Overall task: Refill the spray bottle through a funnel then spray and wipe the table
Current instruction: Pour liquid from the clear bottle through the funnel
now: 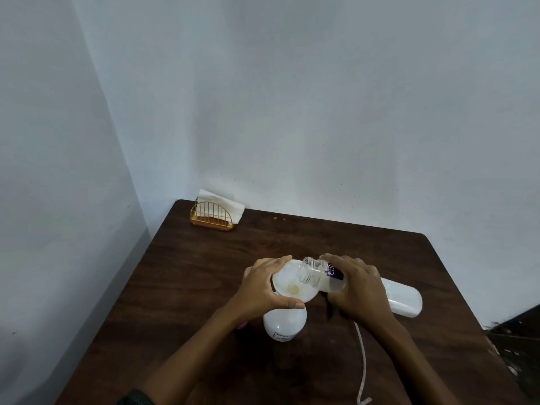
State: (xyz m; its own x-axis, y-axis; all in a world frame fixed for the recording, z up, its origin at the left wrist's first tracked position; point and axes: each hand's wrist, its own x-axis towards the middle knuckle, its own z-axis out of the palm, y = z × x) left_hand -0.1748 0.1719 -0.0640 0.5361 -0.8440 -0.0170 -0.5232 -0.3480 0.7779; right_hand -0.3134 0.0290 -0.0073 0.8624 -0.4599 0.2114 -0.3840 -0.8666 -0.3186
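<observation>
A white spray bottle (285, 324) stands upright on the dark wooden table (204, 273), with a translucent white funnel (287, 283) seated in its neck. My left hand (261, 287) grips the funnel's rim. My right hand (356, 287) holds a large clear refill bottle (404, 299) with a purple label, tipped on its side so that its open mouth is over the funnel. A little pale liquid sits at the funnel's bottom. A thin white dip tube (363, 363) lies on the table near the front; whatever it joins to is hidden.
A gold wire holder with white paper napkins (214, 213) stands at the table's far left corner, by the wall. A small purple object (242, 325) peeks out under my left wrist. White walls close in behind and on the left.
</observation>
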